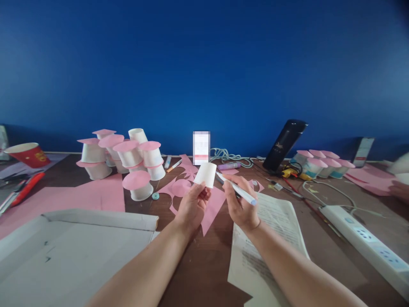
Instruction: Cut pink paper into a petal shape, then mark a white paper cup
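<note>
Extends both forearms [140,264] forward from the lower edge, converging toward mid-view. Holds up a small white paper cup [206,174] above pink paper scraps [212,209], pinched in the nearly closed left hand [192,207]. Grips a marker [243,193] in the curled right hand [240,205], angled in beside a printed sheet [283,213]; points its tip toward the cup's right edge, with contact unclear.

I had a dim, soft feed. Beyond the fingers [200,195], pixelation masked a bright screen [201,147] and the blue wall [201,76] darkened toward its upper right; right of them, the black bottle [283,147] glinted and the power strip [367,243] looked stretched.
</note>
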Demonstrator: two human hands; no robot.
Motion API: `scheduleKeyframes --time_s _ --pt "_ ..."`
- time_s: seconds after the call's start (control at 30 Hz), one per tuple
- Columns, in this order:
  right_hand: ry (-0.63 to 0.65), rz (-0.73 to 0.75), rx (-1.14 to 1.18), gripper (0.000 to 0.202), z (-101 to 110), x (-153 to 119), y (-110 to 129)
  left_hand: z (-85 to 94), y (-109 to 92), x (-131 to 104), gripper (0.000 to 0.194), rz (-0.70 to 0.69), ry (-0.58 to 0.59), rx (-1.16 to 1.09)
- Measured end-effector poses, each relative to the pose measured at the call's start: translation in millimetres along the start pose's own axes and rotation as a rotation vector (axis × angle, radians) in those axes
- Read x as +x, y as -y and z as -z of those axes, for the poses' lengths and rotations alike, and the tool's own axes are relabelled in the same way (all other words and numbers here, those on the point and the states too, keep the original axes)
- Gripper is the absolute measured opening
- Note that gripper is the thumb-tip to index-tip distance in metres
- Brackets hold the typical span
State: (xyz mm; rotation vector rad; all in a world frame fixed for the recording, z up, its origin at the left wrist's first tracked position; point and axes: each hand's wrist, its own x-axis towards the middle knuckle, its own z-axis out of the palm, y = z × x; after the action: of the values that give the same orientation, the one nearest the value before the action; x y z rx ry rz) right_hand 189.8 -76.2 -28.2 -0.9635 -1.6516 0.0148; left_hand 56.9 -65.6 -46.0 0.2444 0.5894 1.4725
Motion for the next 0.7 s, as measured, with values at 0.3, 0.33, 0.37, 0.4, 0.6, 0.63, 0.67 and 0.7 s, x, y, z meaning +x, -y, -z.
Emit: scheduleKeyframes --time_s 0.3,0.33,0.37,0.4,0.6,0.63,0.67,0.7 --pt "0.101 0.054 0.069 0.027 -1.9 -3.2 -2.1 1.7 4.0 1.8 0.004 0.000 0.004 0.048" --pt "0.110 0.051 0.069 0.026 -2.2 -3.5 -2.0 2.8 4.6 2.4 0.003 -0.014 0.017 0.064" --pt "0.118 0.053 0.070 0.025 -2.5 -3.7 -2.0 4.0 5.2 3.0 0.002 -0.029 0.038 0.082" --pt "0.125 0.059 0.073 0.025 -2.9 -3.8 -1.9 5.1 5.6 3.4 0.004 -0.046 0.066 0.104" --pt "0.151 0.103 0.081 0.022 -4.7 -3.7 -2.4 6.7 6.9 2.5 0.014 -0.096 0.169 0.267" --pt "0.153 0.107 0.079 0.022 -4.8 -3.7 -2.6 6.4 7.1 2.0 0.014 -0.097 0.175 0.282" --pt "0.154 0.111 0.079 0.022 -4.9 -3.7 -2.7 5.9 7.3 1.6 0.014 -0.099 0.182 0.293" --pt "0.154 0.115 0.079 0.022 -5.0 -3.7 -2.9 5.4 7.4 1.1 0.014 -0.104 0.189 0.301"
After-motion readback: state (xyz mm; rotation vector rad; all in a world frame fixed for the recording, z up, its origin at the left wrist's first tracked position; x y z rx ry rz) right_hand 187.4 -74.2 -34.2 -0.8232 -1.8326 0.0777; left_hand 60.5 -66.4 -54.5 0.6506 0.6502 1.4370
